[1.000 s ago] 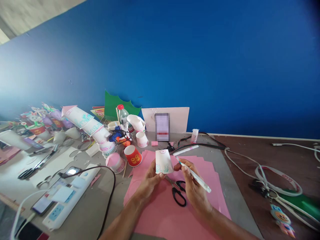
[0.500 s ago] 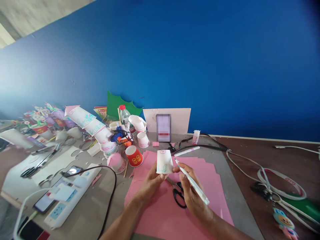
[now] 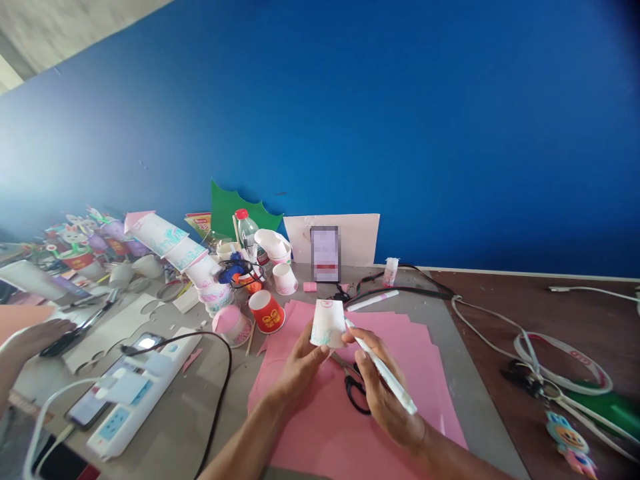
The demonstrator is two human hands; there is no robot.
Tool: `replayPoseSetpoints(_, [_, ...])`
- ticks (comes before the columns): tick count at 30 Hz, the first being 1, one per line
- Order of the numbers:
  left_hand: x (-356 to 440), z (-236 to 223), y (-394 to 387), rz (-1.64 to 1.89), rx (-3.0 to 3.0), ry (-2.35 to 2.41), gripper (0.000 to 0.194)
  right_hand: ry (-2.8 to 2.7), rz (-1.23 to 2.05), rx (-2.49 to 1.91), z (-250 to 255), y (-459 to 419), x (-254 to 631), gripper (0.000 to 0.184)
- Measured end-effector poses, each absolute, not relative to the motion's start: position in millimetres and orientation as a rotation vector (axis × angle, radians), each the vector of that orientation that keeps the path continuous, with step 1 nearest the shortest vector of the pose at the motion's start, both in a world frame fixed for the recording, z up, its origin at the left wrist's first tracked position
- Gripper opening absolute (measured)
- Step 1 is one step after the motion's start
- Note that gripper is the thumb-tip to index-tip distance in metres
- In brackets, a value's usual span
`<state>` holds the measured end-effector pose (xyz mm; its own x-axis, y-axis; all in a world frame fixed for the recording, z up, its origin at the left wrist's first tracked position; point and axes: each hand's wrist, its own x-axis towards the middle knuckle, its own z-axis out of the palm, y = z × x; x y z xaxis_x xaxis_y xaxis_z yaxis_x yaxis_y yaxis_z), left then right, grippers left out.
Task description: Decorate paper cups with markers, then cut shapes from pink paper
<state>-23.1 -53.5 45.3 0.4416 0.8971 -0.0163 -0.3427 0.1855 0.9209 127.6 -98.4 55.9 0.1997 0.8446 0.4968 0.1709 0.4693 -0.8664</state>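
A white paper cup (image 3: 329, 321) with pink and teal drawing on its side is gripped by my left hand (image 3: 305, 357), above the pink paper (image 3: 310, 427). My right hand (image 3: 383, 383) is closed round a white marker pen (image 3: 387, 373), its tip close beside the cup's right edge; whether it touches the cup I cannot tell. My right fingertips reach the cup's lower right side. Under my hands, black-handled scissors (image 3: 356, 393) lie on the pink paper, partly hidden by my right hand.
A red paper cup (image 3: 267, 312), decorated cups and a leaning cup tower (image 3: 185, 253) stand to the left. A phone (image 3: 325, 255) is propped behind. A power strip (image 3: 125, 413) lies at left, near another person's hand (image 3: 45, 337). Cables (image 3: 500, 333) and a keychain (image 3: 570, 437) are at right.
The marker's tip has moved slightly left and down, closer to the cup's edge. At the far left, another person's hand has come onto the black-handled tool there.
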Motion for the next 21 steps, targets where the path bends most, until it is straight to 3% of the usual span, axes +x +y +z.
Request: replayPoseSetpoints(21, [-20.9,50.6,-51.7,0.969,1.038,0.626,0.062,-1.320,0.582,-0.934,54.6,-97.6,131.3,0.017])
